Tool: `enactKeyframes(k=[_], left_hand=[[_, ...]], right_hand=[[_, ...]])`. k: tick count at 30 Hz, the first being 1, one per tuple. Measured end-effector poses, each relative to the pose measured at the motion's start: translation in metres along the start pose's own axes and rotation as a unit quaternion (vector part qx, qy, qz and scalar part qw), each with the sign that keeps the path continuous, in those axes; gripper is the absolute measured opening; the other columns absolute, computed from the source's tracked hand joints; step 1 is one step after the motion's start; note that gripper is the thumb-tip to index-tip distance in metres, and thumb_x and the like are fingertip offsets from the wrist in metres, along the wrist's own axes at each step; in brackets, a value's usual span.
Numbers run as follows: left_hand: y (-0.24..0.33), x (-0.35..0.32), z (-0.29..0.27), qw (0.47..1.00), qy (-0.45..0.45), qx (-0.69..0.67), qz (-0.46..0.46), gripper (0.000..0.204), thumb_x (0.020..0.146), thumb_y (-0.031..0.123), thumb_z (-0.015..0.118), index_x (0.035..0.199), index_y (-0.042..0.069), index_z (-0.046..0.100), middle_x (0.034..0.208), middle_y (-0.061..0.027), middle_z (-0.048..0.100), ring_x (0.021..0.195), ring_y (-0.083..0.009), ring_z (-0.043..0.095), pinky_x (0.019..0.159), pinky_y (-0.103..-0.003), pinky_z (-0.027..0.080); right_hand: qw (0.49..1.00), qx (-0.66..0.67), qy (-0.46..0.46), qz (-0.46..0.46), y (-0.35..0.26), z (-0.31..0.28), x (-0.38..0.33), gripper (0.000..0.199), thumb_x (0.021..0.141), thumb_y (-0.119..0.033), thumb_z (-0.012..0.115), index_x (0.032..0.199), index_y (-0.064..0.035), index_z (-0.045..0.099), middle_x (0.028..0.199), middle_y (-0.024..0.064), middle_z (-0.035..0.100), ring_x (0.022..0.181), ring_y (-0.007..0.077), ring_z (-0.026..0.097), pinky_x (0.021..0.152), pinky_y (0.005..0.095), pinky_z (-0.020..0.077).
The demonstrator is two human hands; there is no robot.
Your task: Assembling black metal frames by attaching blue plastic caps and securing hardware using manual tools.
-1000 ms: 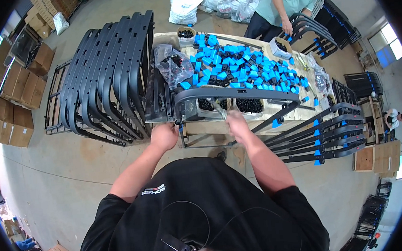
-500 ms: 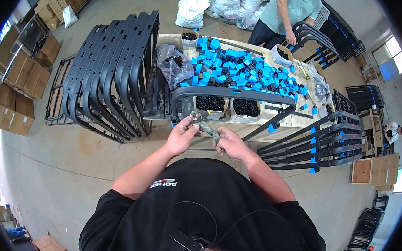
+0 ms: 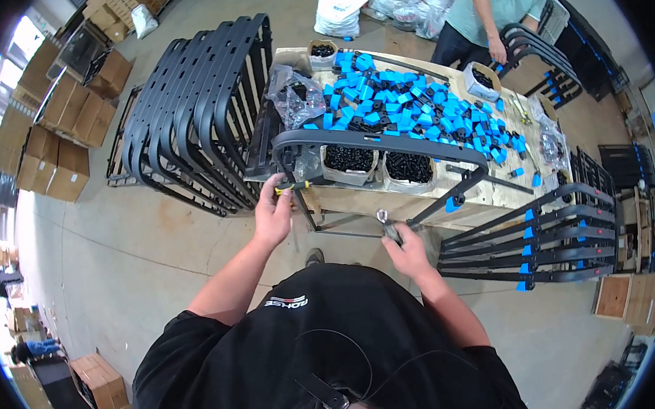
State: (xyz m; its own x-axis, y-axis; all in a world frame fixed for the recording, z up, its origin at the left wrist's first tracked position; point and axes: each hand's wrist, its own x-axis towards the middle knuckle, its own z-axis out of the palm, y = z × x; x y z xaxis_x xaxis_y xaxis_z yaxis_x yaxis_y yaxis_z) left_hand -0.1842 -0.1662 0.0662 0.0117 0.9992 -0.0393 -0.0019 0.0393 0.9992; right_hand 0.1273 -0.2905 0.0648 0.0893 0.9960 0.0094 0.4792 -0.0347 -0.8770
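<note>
And here the left hand (image 3: 274, 220) has its thumb and fingers closed around a yellow-and-black tool (image 3: 293, 186), its handle lying crosswise, left to right, while the right hand (image 3: 409, 252) grips a ring-ended tool (image 3: 387, 225), the ring poking out beyond the fingers, its long axis slanting forward and leftward! Straight ahead of both stands the dark frame (image 3: 376, 141), its long bar sweeping left to right along the near side of the worktop (image 3: 358, 201); the left hand is the nearer, right beside the frame's left leg, though whether it touches cannot be told, and the right hand sits lower, apart from the right leg with its blue cap (image 3: 455, 203). Behind the bar, two boxes of black pieces (image 3: 349, 159), then a great scatter of blue pieces (image 3: 412, 107)
</note>
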Motion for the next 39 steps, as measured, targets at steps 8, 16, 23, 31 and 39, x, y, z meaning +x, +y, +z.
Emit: enactKeyframes(k=[8, 16, 23, 31, 39], left_hand=[[-0.029, 0.030, -0.063, 0.970, 0.160, -0.110, -0.148, 0.037, 0.104, 0.015, 0.052, 0.140, 0.012, 0.049, 0.084, 0.0008, 0.056, 0.069, -0.0074, 0.051, 0.057, -0.024, 0.042], [-0.078, 0.069, -0.074, 0.980, 0.110, -0.059, -0.157, 0.039, 0.098, 0.013, 0.065, 0.134, 0.007, 0.053, 0.085, -0.0007, 0.060, 0.072, -0.0081, 0.053, 0.062, -0.025, 0.043], [-0.089, 0.081, -0.080, 0.979, 0.046, -0.107, -0.170, 0.033, 0.099, 0.017, 0.066, 0.128, 0.009, 0.052, 0.076, 0.0008, 0.056, 0.061, -0.0072, 0.049, 0.051, -0.023, 0.039], [-0.092, 0.089, -0.085, 0.974, -0.011, -0.124, -0.190, 0.030, 0.099, 0.016, 0.064, 0.126, 0.010, 0.052, 0.081, -0.0007, 0.059, 0.066, -0.0083, 0.051, 0.057, -0.026, 0.042], [-0.089, 0.083, -0.107, 0.995, -0.090, 0.039, -0.029, 0.022, 0.101, 0.014, 0.060, 0.121, 0.012, 0.055, 0.079, 0.0016, 0.051, 0.071, -0.0070, 0.044, 0.063, -0.027, 0.041]], right_hand=[[0.978, 0.036, -0.002, 0.207, 0.034, -0.007, -0.043, 0.021, 0.092, -0.021, 0.069, 0.094, -0.0013, 0.063, 0.067, 0.0042, 0.057, 0.063, 0.0119, 0.053, 0.060, 0.0339, 0.0456], [0.982, -0.026, 0.026, 0.187, 0.025, 0.019, -0.047, 0.018, 0.092, -0.018, 0.068, 0.090, -0.0010, 0.063, 0.067, 0.0038, 0.059, 0.063, 0.0111, 0.054, 0.060, 0.0321, 0.0455], [0.972, -0.008, 0.033, 0.231, -0.015, 0.067, -0.046, 0.024, 0.091, -0.024, 0.070, 0.093, -0.0014, 0.063, 0.067, 0.0016, 0.058, 0.060, 0.0085, 0.053, 0.056, 0.0304, 0.0451], [0.977, -0.017, 0.039, 0.210, 0.003, 0.106, -0.050, 0.027, 0.088, -0.025, 0.073, 0.088, -0.0022, 0.060, 0.067, 0.0027, 0.057, 0.059, 0.0100, 0.053, 0.056, 0.0311, 0.0454], [0.961, 0.012, 0.026, 0.274, -0.028, 0.120, -0.039, 0.025, 0.087, -0.025, 0.073, 0.089, -0.0025, 0.063, 0.071, 0.0053, 0.064, 0.061, 0.0111, 0.060, 0.057, 0.0309, 0.0479]])
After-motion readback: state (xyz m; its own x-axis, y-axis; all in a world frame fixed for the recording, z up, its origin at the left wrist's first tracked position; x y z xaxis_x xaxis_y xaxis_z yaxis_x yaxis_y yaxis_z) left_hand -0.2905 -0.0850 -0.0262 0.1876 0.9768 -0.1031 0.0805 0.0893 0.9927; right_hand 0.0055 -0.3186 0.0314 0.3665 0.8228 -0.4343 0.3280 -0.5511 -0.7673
